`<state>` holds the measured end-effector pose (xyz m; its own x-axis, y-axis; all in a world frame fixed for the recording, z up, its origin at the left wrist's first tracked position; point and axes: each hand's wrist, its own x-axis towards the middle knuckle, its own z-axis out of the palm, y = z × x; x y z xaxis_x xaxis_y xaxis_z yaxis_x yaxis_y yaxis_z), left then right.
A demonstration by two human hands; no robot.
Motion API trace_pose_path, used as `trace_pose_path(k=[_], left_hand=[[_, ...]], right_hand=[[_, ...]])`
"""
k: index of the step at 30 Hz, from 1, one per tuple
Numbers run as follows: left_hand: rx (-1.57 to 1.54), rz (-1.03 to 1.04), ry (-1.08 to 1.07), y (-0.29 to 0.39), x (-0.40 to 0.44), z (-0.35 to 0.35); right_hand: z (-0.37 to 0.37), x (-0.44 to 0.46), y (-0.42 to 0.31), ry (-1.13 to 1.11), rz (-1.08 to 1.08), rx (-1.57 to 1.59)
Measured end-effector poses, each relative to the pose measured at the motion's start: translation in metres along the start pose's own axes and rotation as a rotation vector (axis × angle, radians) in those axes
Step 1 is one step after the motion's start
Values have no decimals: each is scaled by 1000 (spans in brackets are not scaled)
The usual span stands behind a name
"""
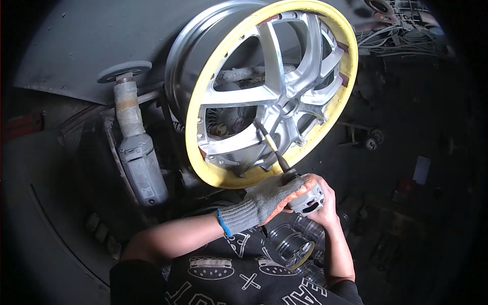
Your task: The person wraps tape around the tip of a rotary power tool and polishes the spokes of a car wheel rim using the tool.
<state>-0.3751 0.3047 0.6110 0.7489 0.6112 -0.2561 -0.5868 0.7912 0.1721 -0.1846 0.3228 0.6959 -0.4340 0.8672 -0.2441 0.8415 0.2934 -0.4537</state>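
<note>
An alloy wheel rim (pixel 273 51) stands tilted in front of me, its outer lip covered in yellow. Both hands grip a die grinder (pixel 308 202) below it. My left hand (pixel 272 198), in a grey and orange work glove, is closed around the front of the tool. My right hand (pixel 328 200), bare, is wrapped round the rear of its body; some of its fingers are hidden. The grinder's long shaft (pixel 273 146) points up to a dark tip at a lower spoke near the hub. Whether the tip touches the metal, I cannot tell.
At the left, an angle grinder (pixel 142 162) with a wrapped neck and a disc (pixel 124 71) stands upright. Several more wheel rims (pixel 290 243) lie on the floor beyond my hands. Tangled cables (pixel 401 38) fill the upper right. A grey panel (pixel 76 51) rises behind the rim.
</note>
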Motion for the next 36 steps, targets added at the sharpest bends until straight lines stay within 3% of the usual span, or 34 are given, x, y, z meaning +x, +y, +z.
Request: trace_pose_path(k=[7,10,12,20,24,25,28,29,36], left_hand=[[-26,15,12,-11,-10,-7],[137,-11,46,-35,-10,-32],[2,62,25,-18,-32,-18],[69,-21,155,-15,-74,-34],[35,42,157,-5,-96,-31],[96,131,122,-1,-105,-32],[108,92,141,11,-120,-30],[108,62,234,13,-123,-26],[100,118,116,20,-93,-11]], right_hand=[[23,-18,1,9,5,79],[37,-25,-4,40,-31,86],[45,-28,-11,49,-49,98],[70,-32,-49,55,-54,152],[83,-34,-63,72,-118,145],[82,-32,-73,27,-50,136],[92,-28,-85,37,-87,167],[94,-28,-85,36,-101,164],[62,-23,-61,155,-183,103]])
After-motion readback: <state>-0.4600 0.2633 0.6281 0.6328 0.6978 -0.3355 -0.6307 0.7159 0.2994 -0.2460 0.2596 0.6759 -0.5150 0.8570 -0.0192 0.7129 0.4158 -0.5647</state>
